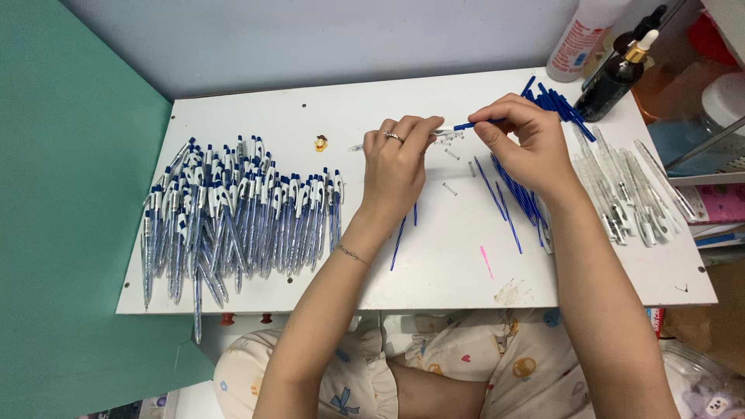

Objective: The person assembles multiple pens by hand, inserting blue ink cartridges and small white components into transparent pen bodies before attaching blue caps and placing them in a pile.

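Your left hand (400,159) pinches a clear pen barrel (372,145) above the white board (434,264). Your right hand (524,140) pinches a blue refill (468,125), its tip meeting the barrel's end between both grips.

Single head view, looking steeply down, close over white board (434,264) (person's lap below)

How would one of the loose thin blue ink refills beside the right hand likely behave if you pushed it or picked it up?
The blue refills look thin, round and long, so one would probably roll on the flat white board when nudged. It seems very light, and slender enough to flex slightly. Pinching a single one off the surface may be fiddly.
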